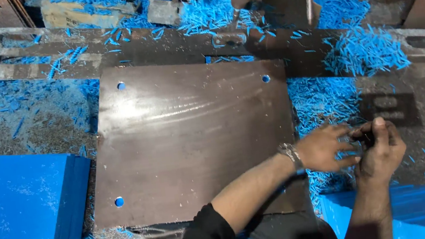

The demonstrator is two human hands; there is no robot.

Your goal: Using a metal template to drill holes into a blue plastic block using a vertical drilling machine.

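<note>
Both my hands meet just right of a large brown metal plate (188, 138) that has small holes near its corners. My right hand (381, 153) is curled around a small dark object (364, 136), too small to identify. My left hand (324, 146), with a wristwatch (291, 154) on it, reaches across from the left. Its fingers are spread and its fingertips touch the same object; whether they pinch it is unclear. Under the hands lie heaps of thin blue plastic slivers (324, 106).
A thick stack of blue sheets (18, 208) stands at the left, and a second blue stack (424, 212) lies at the lower right. A slotted steel machine bed (74, 50) runs across the back, and more blue slivers (363, 52) are piled on it.
</note>
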